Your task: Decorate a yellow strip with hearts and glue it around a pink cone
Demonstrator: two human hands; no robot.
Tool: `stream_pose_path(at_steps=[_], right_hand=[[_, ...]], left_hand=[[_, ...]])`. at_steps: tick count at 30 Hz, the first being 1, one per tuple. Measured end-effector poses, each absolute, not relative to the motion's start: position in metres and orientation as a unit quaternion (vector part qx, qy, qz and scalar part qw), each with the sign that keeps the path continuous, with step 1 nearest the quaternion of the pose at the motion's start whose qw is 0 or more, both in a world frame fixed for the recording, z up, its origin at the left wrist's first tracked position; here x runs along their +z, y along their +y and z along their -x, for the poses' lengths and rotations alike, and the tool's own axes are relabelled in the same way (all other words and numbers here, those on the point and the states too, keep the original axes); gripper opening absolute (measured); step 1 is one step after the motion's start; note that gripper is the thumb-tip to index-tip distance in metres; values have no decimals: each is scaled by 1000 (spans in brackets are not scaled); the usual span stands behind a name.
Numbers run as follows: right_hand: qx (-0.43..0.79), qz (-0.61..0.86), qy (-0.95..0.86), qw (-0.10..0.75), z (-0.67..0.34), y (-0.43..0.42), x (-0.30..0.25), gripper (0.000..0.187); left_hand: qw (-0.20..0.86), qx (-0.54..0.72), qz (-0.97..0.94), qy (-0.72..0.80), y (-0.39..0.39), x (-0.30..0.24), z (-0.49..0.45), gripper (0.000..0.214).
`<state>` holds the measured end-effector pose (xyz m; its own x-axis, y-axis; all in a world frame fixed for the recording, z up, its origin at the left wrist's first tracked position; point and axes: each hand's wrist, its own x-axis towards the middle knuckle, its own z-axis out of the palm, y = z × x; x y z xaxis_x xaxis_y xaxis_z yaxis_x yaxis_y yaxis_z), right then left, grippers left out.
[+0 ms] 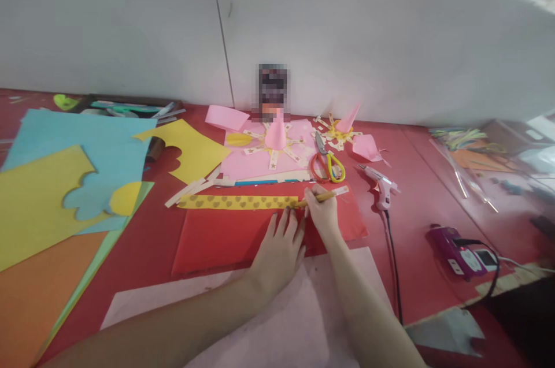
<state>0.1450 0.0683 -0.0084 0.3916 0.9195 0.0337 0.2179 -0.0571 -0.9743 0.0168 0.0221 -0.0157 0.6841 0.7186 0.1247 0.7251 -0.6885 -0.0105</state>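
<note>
The right hand [321, 212] has its grip closed around what looks like a pencil [323, 197], whose tip meets the right end of a yellow strip [236, 201] printed with hearts. The left hand [277, 252] lies flat with its grip wide, fingers spread, on a red sheet [217, 238] just below the strip. Scissors [327, 163] and a glue gun [381, 186] lie nearby on the surface [416, 223].

Resting the left hand [277, 252] flat on the red sheet [217, 241], fingers spread. Gripping a yellow pencil [323, 196] in the right hand [323, 215], tip at the right end of the patterned yellow strip [234, 201]. Farther off, scissors [327, 163]; right, glue gun [381, 186].
</note>
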Motion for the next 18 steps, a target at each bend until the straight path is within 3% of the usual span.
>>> stream_pose_path(at_steps=[6,12,18], right_hand=[[343,618,-378,598,-147,69,-9,30],[349,615,-371,602,-147,72,-12,30],[354,592,-372,621,-149,75,-15,29]], left_hand=[[28,-55,915,-399,21,-14,-18,48],[36,-87,912,-399,19,-12,-18,46],[56,-108,947,-298,22,-18,-18,37]])
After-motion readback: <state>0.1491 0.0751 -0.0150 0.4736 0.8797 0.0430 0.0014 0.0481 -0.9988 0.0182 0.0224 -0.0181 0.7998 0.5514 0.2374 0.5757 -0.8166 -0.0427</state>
